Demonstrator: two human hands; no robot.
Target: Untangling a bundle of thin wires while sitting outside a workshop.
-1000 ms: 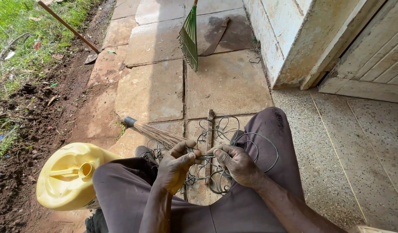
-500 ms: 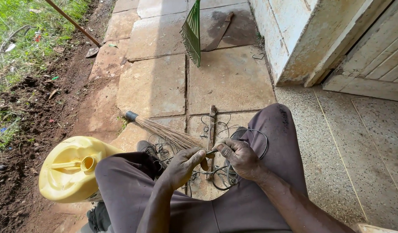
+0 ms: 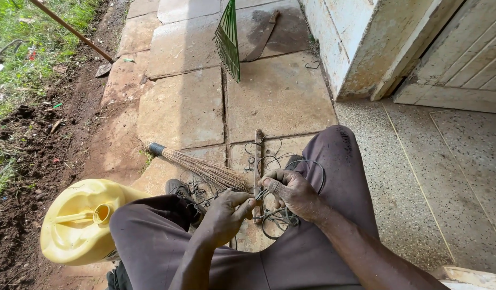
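The left hand (image 3: 225,214) was closed on the thin end of a bundle of straw broom sticks (image 3: 205,169), between the person's knees. The right hand (image 3: 293,191) pinched a piece of dark wire (image 3: 283,215) just beside it, and the two hands nearly touched. More loops of this wire lay on the stone floor (image 3: 280,96) under the hands. A yellow jerrycan (image 3: 78,225) stood near the left knee. A green rake (image 3: 227,40) lay well apart, further on the floor.
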